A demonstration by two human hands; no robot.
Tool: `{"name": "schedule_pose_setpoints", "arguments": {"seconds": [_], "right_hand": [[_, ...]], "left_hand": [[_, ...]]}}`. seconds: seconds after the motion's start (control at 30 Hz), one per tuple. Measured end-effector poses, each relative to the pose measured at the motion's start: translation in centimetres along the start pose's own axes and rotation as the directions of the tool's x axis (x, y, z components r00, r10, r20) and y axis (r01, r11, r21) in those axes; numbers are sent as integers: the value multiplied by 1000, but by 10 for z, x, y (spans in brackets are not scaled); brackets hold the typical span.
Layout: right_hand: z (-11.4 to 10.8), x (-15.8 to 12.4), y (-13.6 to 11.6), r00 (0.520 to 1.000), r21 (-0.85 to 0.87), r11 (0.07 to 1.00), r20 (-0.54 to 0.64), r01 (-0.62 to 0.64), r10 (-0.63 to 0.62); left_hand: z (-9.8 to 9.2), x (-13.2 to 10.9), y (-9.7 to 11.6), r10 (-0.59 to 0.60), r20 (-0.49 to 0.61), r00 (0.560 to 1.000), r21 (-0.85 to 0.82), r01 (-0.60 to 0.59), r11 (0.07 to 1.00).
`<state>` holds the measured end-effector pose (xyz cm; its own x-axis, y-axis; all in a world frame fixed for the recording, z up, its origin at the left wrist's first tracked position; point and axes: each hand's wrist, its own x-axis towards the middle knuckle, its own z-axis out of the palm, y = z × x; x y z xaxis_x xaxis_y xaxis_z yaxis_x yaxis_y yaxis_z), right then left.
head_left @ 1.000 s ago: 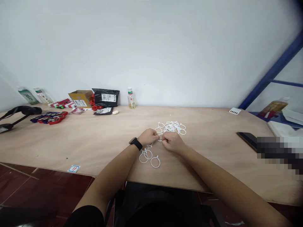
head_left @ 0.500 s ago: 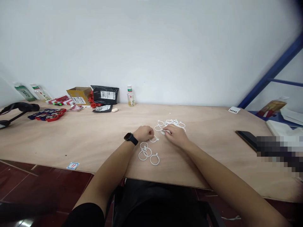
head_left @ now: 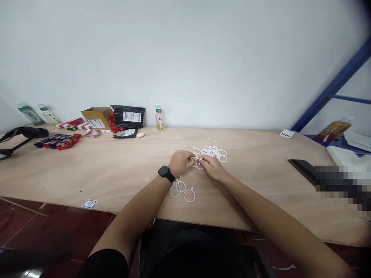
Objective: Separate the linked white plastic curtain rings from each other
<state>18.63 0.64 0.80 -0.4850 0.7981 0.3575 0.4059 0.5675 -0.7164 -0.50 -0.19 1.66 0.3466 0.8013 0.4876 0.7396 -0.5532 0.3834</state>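
Note:
White curtain rings, each with a small eyelet, lie on the wooden table (head_left: 121, 170). My left hand (head_left: 182, 163), with a black watch at the wrist, is closed in a pinch on a white curtain ring (head_left: 196, 165). Right beside it my right hand (head_left: 213, 167) pinches at a white ring too, its fingertips almost meeting the left ones. Fingers partly hide what is between them. Just behind the hands is a pile of rings (head_left: 210, 151). Nearer my body, several separate rings (head_left: 189, 195) lie below the left wrist, one partly covered by it.
A bottle (head_left: 160, 117) stands by the wall. To the left are a cardboard box (head_left: 97, 117), a black parcel (head_left: 128, 116), red and blue packed items (head_left: 59, 141) and a headset (head_left: 24, 133). A dark flat device (head_left: 303, 170) lies to the right.
My left hand has moved right and slightly up, bringing a ring against my right hand. The right hand has come slightly down, away from the pile, and now pinches at a ring.

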Motion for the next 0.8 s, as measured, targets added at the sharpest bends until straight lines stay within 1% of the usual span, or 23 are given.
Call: {"name": "schedule_pose_setpoints", "arguments": {"seconds": [0.2,0.37,0.5,0.63,0.73,0.8], "right_hand": [[-1,-1,-1,998,61,997,46,-39,36],[0,0,-2,995,156,983,37,-100,95],[1,1,1,995,231,968,20,-102,100],[4,4,5,986,318,934,5,-161,169],[5,6,5,979,403,897,-10,-181,202],[3,6,4,981,397,901,-5,-176,194]], "left_hand": [[-3,0,3,23,43,999,14,-24,1000],[-4,-1,8,23,44,999,68,-26,997],[-3,-2,9,38,1,999,94,-38,995],[-1,-2,10,107,-46,993,111,-102,989],[4,-3,12,137,-95,986,63,-131,989],[7,-2,11,109,-126,986,-8,-110,994]]}}
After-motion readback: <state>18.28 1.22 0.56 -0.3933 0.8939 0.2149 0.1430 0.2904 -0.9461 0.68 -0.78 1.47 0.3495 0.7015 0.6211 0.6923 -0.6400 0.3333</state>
